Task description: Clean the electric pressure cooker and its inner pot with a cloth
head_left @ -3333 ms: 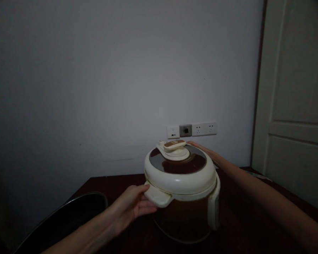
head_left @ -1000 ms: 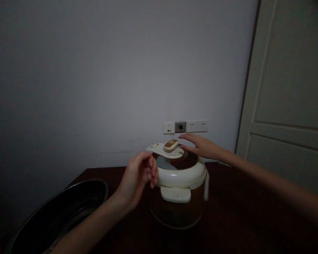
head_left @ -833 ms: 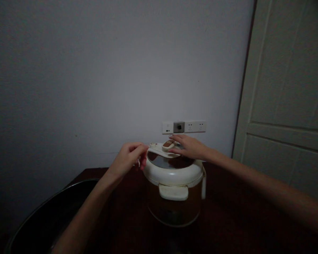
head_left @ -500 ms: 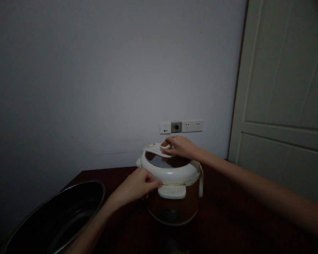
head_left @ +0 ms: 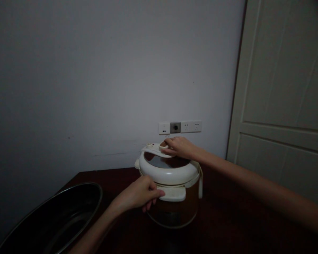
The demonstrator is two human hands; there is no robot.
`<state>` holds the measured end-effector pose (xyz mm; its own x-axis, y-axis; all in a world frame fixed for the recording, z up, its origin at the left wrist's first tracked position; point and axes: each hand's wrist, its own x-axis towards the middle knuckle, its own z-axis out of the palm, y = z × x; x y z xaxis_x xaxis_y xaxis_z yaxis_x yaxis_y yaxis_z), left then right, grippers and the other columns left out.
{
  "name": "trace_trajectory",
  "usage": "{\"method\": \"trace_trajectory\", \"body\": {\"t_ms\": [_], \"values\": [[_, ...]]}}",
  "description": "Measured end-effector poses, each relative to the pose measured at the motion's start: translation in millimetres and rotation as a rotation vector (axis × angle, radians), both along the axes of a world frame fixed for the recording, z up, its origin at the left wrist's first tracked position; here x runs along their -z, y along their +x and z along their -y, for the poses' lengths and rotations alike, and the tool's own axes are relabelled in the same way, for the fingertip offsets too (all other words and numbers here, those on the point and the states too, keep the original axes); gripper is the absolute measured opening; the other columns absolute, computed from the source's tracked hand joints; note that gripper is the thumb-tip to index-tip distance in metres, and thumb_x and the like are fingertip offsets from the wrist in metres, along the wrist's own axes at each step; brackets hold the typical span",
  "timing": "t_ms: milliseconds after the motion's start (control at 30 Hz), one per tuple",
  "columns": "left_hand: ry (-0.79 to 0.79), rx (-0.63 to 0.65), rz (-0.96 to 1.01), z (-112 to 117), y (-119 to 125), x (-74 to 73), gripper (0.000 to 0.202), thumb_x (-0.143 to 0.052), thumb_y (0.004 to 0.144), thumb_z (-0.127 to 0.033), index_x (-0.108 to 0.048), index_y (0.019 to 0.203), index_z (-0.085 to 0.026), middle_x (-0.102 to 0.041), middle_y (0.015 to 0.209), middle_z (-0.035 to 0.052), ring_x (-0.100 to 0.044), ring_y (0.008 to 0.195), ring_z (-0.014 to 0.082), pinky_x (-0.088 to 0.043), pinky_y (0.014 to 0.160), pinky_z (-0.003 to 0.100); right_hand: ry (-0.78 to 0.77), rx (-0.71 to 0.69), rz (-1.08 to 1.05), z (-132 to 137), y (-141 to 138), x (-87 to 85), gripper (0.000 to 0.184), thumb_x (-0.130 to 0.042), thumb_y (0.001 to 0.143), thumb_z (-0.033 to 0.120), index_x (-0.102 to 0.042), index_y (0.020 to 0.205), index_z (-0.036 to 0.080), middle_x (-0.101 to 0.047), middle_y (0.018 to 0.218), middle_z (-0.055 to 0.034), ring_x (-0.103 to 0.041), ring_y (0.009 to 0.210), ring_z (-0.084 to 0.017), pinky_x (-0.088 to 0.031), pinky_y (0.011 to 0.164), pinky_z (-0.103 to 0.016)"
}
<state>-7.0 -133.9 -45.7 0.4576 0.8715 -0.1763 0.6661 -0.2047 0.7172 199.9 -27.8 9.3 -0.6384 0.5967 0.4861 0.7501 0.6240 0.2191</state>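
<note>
A dark pan (head_left: 79,206) is sitting at far left. The left hand (head_left: 141,190) is pinching the side handle (head_left: 173,194), thumb above. The cooker (head_left: 178,208) is standing upright on the table (head_left: 113,176), its lid (head_left: 169,173) sitting closed. The right hand (head_left: 180,145) is gripping the knob (head_left: 163,144). Both holds are appearing complete; no lifting is showing yet.

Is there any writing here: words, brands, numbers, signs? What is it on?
No text can be read.
Left wall plate: any marks are too small.
Pressure cooker: the patch low on its front is too dark to tell.
Lid handle: partly hidden by the right hand; nothing legible.
</note>
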Motion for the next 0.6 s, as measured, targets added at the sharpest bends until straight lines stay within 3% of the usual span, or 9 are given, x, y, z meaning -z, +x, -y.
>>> {"method": "trace_trajectory", "body": {"t_ms": [167, 333, 433, 500, 600], "values": [[0.006, -0.018, -0.017, 0.0, 0.1, -0.5, 0.045, -0.050, 0.077, -0.054, -0.052, 0.054, -0.017, -0.050, 0.043, -0.0010, -0.046, 0.038, 0.0096, -0.034, 0.039, 0.020, -0.041, 0.003, -0.049, -6.3, 5.1, -13.6, 0.050, -0.040, 0.089, 0.055, -0.064, 0.104, 0.014, -0.070, 0.089, -0.0150, -0.063, 0.077, -0.024, -0.038, 0.063, -0.030], [0.046, -0.057, -0.032, -2.5, -1.6, 0.8, 0.041, -0.056, 0.072, -0.054, -0.053, 0.056, -0.017, -0.050, 0.044, -0.0021, -0.047, 0.040, 0.0102, -0.033, 0.040, 0.020, -0.089, 0.024, -0.080, -23.3, 9.0, -37.5, 0.054, -0.043, 0.086, 0.058, -0.067, 0.104, 0.013, -0.070, 0.084, -0.0136, -0.063, 0.073, -0.021, -0.038, 0.061, -0.027], [0.070, -0.072, -0.018, -6.9, -2.2, -1.8, 0.039, -0.060, 0.070, -0.053, -0.056, 0.058, -0.016, -0.050, 0.044, -0.0024, -0.048, 0.040, 0.0107, -0.032, 0.041, 0.021, -0.152, -0.035, -0.111, -40.0, 9.8, -53.2, 0.056, -0.042, 0.086, 0.060, -0.069, 0.099, 0.013, -0.071, 0.085, -0.0128, -0.063, 0.073, -0.020, -0.039, 0.062, -0.026], [0.186, -0.125, 0.019, -12.0, -3.5, -9.1, 0.038, -0.059, 0.072, -0.052, -0.058, 0.060, -0.016, -0.053, 0.047, -0.0014, -0.049, 0.043, 0.0111, -0.031, 0.043, 0.021, -0.202, -0.067, -0.137, -52.7, 10.2, -63.5, 0.057, -0.042, 0.085, 0.061, -0.071, 0.096, 0.013, -0.071, 0.088, -0.0127, -0.063, 0.075, -0.020, -0.040, 0.064, -0.026], [0.567, -0.302, 0.114, -22.4, -8.9, -30.6, 0.030, -0.058, 0.076, -0.046, -0.064, 0.072, -0.016, -0.060, 0.058, 0.0008, -0.054, 0.053, 0.0126, -0.036, 0.050, 0.022, -0.264, -0.062, -0.173, -73.2, 11.0, -78.5, 0.057, -0.045, 0.083, 0.061, -0.072, 0.095, 0.012, -0.071, 0.090, -0.0137, -0.062, 0.076, -0.020, -0.041, 0.064, -0.026]]}}
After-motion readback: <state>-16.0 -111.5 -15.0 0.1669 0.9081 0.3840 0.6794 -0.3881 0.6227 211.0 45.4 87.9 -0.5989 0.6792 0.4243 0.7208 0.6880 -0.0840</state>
